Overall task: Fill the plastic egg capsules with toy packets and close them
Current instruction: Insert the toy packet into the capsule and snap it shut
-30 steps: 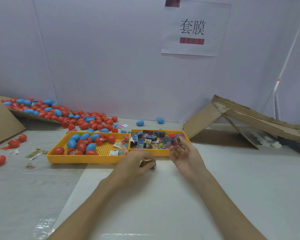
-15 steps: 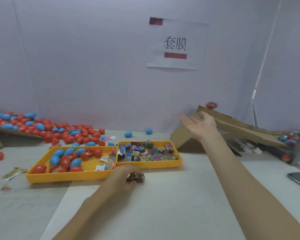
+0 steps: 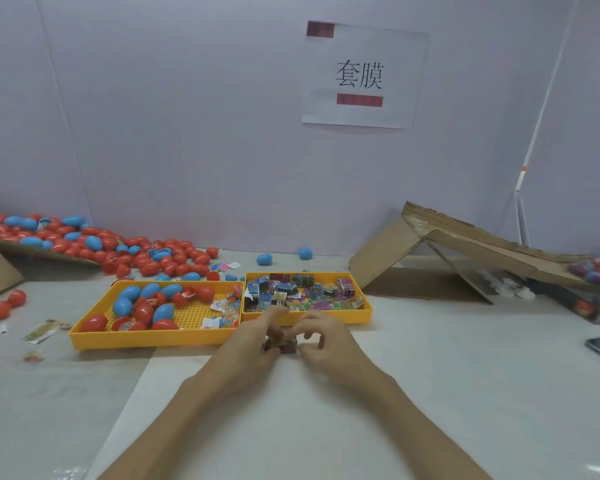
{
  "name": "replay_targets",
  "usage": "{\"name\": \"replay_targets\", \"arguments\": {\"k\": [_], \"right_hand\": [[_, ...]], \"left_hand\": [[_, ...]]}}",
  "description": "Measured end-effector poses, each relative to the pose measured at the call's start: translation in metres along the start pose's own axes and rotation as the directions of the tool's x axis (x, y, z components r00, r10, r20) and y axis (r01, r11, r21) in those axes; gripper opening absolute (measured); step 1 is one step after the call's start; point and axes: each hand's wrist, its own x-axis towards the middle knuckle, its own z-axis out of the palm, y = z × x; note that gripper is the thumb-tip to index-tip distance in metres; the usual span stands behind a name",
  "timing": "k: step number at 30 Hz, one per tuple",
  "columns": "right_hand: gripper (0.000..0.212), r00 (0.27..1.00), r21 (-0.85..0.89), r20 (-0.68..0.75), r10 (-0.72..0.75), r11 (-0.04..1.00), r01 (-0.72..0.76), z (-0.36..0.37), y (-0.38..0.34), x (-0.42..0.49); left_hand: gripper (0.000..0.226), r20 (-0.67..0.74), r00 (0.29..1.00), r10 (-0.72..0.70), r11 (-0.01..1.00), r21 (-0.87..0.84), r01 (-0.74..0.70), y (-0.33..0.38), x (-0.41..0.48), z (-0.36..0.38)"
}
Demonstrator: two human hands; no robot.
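Grip: your left hand and right hand both pinch small toy packet; judge it light, crinkly, slippery, so hold by edges.

A single head camera looks forward and slightly down, from close behind the fingers. The yellow trays lie just beyond them, the white wall farther.

Side by side on the white worktop: left yellow plastic tray holding red and blue plastic egg capsules, right yellow plastic tray holding printed toy packets. A brown cardboard ramp stands to their right. Before the trays, the left hand and right hand pinch one small packet.
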Motion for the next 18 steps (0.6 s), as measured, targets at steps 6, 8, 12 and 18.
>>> {"name": "replay_targets", "arguments": {"k": [6,8,12,18], "right_hand": [[0.041,0.999,-0.103,0.041,-0.003,0.995,0.008,0.002,0.016,0.002],[0.042,0.998,-0.104,0.049,-0.024,0.994,0.029,0.003,0.018,0.002],[0.036,1.000,-0.067,0.029,-0.005,0.998,0.006,0.004,0.018,0.003],[0.022,1.000,-0.068,-0.004,0.003,0.998,-0.004,0.003,0.017,0.004]], "left_hand": [[0.065,-0.001,1.000,0.005,1.000,-0.007,-0.005,-0.003,0.001,0.001],[0.064,0.002,1.000,0.004,1.000,-0.009,-0.004,-0.004,0.001,0.001],[0.063,-0.002,1.000,0.002,1.000,0.011,-0.002,-0.007,0.003,0.003],[0.060,-0.001,1.000,0.005,1.000,0.023,-0.005,-0.008,0.003,0.004]]}}
